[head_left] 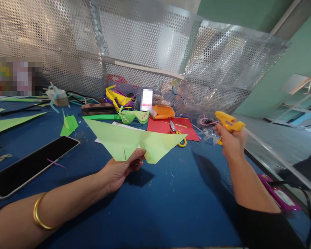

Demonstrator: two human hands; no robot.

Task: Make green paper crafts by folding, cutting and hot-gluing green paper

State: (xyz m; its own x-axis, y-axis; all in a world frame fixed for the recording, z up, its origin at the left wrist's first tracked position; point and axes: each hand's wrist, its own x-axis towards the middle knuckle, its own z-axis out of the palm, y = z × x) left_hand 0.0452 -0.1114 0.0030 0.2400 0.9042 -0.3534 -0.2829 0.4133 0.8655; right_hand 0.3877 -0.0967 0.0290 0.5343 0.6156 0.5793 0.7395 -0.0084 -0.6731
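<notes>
My left hand (128, 167) pinches a light green paper cutout (114, 136) at its lower middle, holding it above the blue table (168, 204). The cutout is wide, with pointed ends and a notch at the bottom. On the right, my right hand (232, 138) grips a yellow glue gun (228, 121), raised over the table's right side with its nozzle toward the left. A clear glue stick (264, 148) trails from the gun's back. Scissors with yellow handles (181, 140) lie behind the cutout, partly on red paper (191, 131).
A phone (33, 164) lies at left, near green paper pieces (69, 124). Paper masks (133, 117), an orange tool (163, 112) and a brown case (97, 109) sit toward the back. A perforated metal screen (145, 45) stands behind. A purple box (280, 193) with a black cord is at right.
</notes>
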